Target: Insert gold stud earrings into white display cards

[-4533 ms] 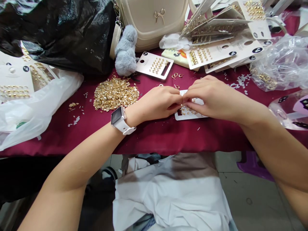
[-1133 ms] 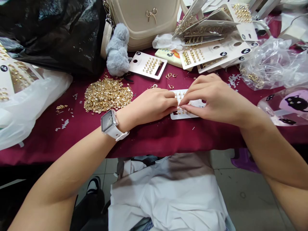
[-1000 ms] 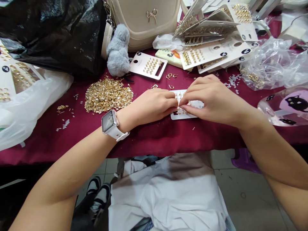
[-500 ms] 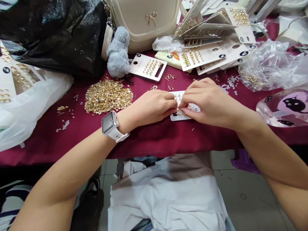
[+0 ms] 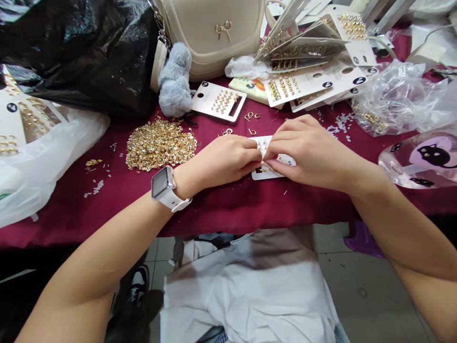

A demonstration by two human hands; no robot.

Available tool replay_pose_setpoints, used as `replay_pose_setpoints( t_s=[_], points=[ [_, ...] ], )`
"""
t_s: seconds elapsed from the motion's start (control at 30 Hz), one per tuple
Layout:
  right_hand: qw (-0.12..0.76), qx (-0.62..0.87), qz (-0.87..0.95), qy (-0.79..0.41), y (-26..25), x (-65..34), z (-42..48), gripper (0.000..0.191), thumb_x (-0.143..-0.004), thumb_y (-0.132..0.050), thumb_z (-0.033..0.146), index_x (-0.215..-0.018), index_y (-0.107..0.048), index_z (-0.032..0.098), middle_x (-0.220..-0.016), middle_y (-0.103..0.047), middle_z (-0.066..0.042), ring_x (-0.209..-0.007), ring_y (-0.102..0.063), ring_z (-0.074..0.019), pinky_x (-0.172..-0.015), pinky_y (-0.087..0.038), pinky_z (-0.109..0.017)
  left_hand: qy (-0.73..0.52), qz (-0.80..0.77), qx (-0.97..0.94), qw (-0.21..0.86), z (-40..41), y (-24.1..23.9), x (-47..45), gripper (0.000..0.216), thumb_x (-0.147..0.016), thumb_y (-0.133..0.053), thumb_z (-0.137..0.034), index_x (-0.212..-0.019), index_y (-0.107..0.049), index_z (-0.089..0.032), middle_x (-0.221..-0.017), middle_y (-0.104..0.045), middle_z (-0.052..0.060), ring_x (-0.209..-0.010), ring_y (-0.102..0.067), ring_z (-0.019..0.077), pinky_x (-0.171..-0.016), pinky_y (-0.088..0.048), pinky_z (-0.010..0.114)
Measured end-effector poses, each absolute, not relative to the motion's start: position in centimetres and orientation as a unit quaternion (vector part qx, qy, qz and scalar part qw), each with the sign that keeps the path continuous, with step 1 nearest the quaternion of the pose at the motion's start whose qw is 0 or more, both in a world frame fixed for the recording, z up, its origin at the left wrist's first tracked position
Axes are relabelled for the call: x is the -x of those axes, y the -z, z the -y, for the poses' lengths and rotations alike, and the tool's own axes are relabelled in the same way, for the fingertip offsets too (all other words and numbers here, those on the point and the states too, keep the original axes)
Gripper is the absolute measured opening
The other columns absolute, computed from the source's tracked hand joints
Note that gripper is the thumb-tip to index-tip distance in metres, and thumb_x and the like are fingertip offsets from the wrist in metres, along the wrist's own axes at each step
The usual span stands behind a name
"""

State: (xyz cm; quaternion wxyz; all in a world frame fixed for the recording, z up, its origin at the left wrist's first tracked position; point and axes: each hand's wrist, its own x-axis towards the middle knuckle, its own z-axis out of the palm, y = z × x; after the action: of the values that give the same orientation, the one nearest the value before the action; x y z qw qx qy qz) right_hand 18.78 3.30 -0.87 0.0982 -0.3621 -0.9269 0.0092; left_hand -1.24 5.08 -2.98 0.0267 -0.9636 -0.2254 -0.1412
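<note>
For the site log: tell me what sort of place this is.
Likely an informal jewellery-packing table: a heap of loose gold pieces on a maroon tablecloth, stacks of filled display cards, and the left hand and right hand pinching one card between them.

It was a makeshift jewellery-packing bench, more a piecework table than a shop. A heap of loose gold studs [image 5: 160, 144] lay straight on a maroon cloth [image 5: 221, 209]. Just right of the heap sat a white card [image 5: 268, 172] with studs in it. Farther right, filled cards [image 5: 307, 78] were piled in a loose fan. Behind the heap stood a cream handbag [image 5: 214, 38] and a black plastic sack [image 5: 82, 52], and crumpled clear bags [image 5: 403, 95] lay far to its right.
</note>
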Motion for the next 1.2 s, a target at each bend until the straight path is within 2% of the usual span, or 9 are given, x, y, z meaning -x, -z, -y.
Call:
replay_pose_setpoints(
  t_s=[0.27, 0.47, 1.2],
  points=[
    [0.128, 0.362, 0.923, -0.028, 0.84, -19.37, -3.6, 0.021, -0.088, -0.047, 0.026, -0.08, -0.066, 0.021, -0.083, -0.068, -0.003, -0.088, -0.056, -0.02, -0.086, -0.036, -0.037, 0.138, 0.216, 0.964, 0.066, -5.09, 3.05, 1.18, 0.027, -0.095, -0.046, -0.026, -0.084, -0.067, -0.013, -0.079, -0.067, 0.005, -0.069, -0.061, 0.0147, -0.065, -0.042, 0.026],
    [0.133, 0.342, 0.929, -0.036, 0.99, -19.52, -3.66, 0.022, -0.089, -0.047, 0.025, -0.078, -0.066, 0.02, -0.082, -0.068, -0.003, -0.087, -0.058, -0.0195, -0.083, -0.036, -0.037, 0.136, 0.216, 0.965, 0.056, -5.06, 3.07, 1.22, 0.026, -0.095, -0.046, -0.027, -0.088, -0.067, -0.014, -0.084, -0.069, 0.005, -0.074, -0.063, 0.0154, -0.069, -0.044, 0.027],
    [0.134, 0.34, 0.93, -0.027, 0.91, -19.08, -3.45, 0.022, -0.088, -0.047, 0.022, -0.08, -0.068, 0.019, -0.082, -0.069, -0.005, -0.086, -0.059, -0.0198, -0.083, -0.039, -0.035, 0.136, 0.218, 0.965, 0.06, -5.0, 3.09, 1.14, 0.026, -0.095, -0.047, -0.027, -0.091, -0.069, -0.014, -0.084, -0.07, 0.005, -0.074, -0.064, 0.0158, -0.069, -0.044, 0.028]
  ],
)
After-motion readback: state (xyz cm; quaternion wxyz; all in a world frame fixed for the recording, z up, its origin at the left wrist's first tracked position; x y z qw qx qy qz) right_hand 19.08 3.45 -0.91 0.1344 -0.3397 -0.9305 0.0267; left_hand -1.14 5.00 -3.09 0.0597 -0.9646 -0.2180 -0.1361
